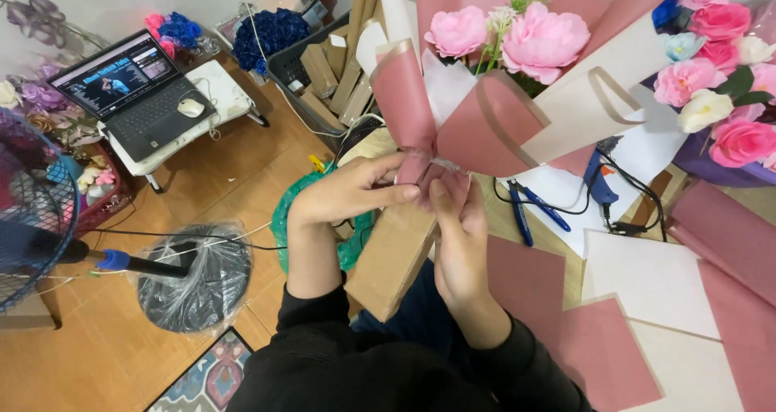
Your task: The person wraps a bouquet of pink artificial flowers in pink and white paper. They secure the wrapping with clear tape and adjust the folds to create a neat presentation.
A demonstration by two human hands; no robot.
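Bouquet (501,81) of soft pink peonies, sleeved in stiff pink and cream paper, rises above the lap. Left hand (347,192) and right hand (457,230) pinch together around its narrow gathered neck. Flat paper sheets (647,279) and blue-handled pliers (529,210) lie beside.

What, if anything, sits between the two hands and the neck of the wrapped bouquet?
Nothing visible does. The left hand and right hand both already close on the gathered neck of the pink-wrapped bouquet, fingers touching the paper directly. The brown cardboard piece lies below the hands, not between.
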